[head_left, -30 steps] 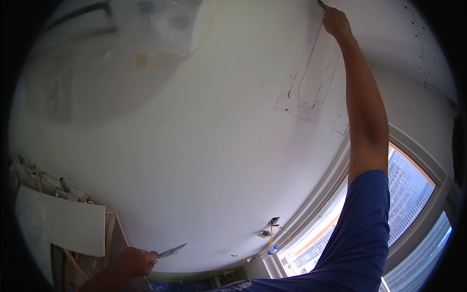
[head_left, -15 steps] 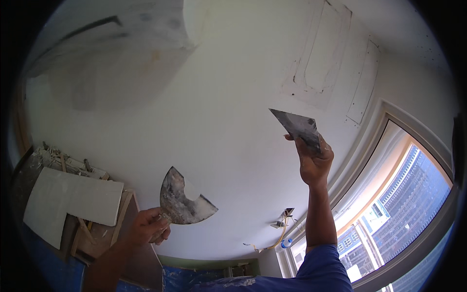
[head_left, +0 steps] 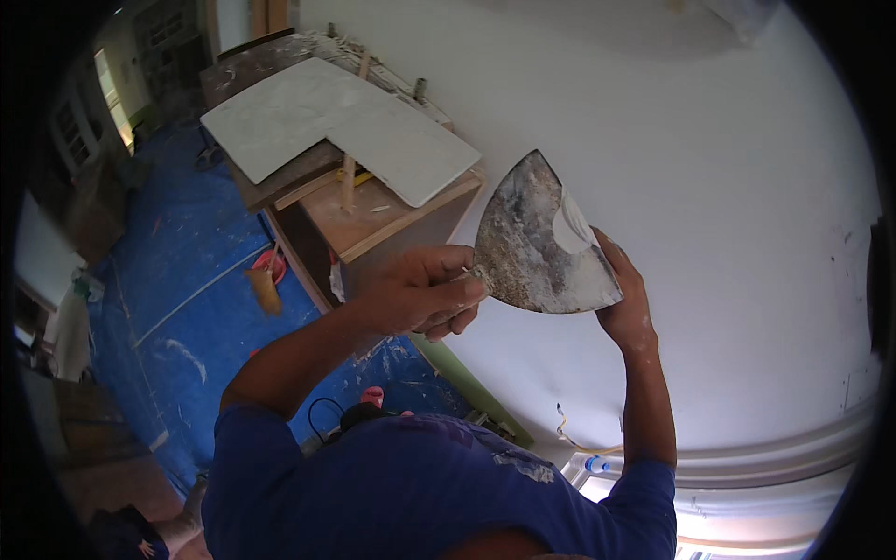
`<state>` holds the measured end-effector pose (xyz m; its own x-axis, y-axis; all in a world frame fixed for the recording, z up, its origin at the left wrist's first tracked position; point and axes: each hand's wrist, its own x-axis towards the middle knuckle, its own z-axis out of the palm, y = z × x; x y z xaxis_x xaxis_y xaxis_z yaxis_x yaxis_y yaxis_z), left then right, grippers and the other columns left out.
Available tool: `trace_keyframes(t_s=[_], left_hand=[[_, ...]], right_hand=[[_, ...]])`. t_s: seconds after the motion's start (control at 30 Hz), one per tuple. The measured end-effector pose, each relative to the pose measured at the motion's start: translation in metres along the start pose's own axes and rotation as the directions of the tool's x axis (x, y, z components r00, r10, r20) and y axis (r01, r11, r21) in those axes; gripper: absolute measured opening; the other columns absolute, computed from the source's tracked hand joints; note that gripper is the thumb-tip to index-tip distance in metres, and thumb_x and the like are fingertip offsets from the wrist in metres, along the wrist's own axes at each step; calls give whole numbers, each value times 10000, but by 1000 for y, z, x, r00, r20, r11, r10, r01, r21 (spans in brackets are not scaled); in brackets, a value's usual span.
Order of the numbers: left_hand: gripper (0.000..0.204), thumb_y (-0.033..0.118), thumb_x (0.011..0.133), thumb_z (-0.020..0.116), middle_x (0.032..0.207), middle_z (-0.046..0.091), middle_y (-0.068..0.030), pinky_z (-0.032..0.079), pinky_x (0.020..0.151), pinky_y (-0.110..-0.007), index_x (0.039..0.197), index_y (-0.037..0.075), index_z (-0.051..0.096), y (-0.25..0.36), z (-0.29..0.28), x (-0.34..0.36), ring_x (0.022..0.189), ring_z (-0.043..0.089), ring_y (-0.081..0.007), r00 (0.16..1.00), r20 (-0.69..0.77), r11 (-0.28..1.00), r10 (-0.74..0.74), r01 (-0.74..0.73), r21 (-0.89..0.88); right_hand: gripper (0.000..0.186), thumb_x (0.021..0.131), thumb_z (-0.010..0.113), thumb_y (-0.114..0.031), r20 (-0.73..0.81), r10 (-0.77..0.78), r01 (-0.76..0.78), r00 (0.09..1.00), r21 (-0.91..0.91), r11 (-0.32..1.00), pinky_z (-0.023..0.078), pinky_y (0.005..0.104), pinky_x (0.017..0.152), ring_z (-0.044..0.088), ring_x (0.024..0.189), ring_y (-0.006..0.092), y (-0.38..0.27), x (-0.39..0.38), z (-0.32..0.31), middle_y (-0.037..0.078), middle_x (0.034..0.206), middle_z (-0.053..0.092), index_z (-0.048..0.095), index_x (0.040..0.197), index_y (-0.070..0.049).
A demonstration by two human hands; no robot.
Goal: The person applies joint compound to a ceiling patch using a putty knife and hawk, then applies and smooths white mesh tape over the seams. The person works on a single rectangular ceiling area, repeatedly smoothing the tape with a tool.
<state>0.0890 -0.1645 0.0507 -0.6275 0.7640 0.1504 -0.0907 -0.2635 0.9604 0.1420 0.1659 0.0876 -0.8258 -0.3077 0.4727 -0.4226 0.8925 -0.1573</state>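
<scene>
My left hand (head_left: 420, 297) grips the handle of a wide putty knife (head_left: 537, 247) and holds it up in front of the white wall (head_left: 709, 159). The blade is grey, smeared and worn, with a patch of white compound (head_left: 571, 224) near its upper right edge. My right hand (head_left: 627, 303) sits just behind the blade's right corner, touching it, dusted with white. Its fingers are hidden by the blade, so I cannot tell what it holds. Both arms rise from my blue shirt (head_left: 420, 485).
A wooden workbench (head_left: 392, 210) to the upper left carries white board pieces (head_left: 322, 121). Blue sheeting (head_left: 177, 289) covers the floor, with a red object (head_left: 271, 266) on it. A window frame (head_left: 747, 471) runs along the lower right, with a loose cable (head_left: 571, 437) below the wall.
The view has swung from the ceiling down to the wall and floor. My right hand came down from overhead and now meets the wide knife that my left hand raised.
</scene>
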Motion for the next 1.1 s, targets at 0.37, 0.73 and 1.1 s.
trace_keyframes(t_s=[0.37,0.73,1.1], left_hand=[[220,210,1078,643,723,597,-124,478,589,-362,1139,0,668,-113,-31,-2,587,602,-254,441,-560,708,702,-341,618],[364,137,980,704,903,679,-188,522,653,-469,1285,-48,627,-169,-63,15,724,674,-388,210,-308,343,928,-158,926],[265,206,1078,610,817,686,-128,540,584,-352,1216,-20,614,-149,-77,-9,595,645,-185,280,-542,608,793,-290,739]], right_hand=[[396,1025,549,40,14,-464,458,886,134,879,510,450,1117,634,1301,344,-37,257,75,135,1387,705,688,1373,-88],[481,894,500,148,207,-592,575,779,141,806,484,409,1166,685,1279,317,-30,497,261,164,1312,753,774,1241,-41],[458,973,553,56,488,-309,423,816,-140,895,557,427,915,745,949,357,-89,449,155,211,1172,771,745,1352,-116]])
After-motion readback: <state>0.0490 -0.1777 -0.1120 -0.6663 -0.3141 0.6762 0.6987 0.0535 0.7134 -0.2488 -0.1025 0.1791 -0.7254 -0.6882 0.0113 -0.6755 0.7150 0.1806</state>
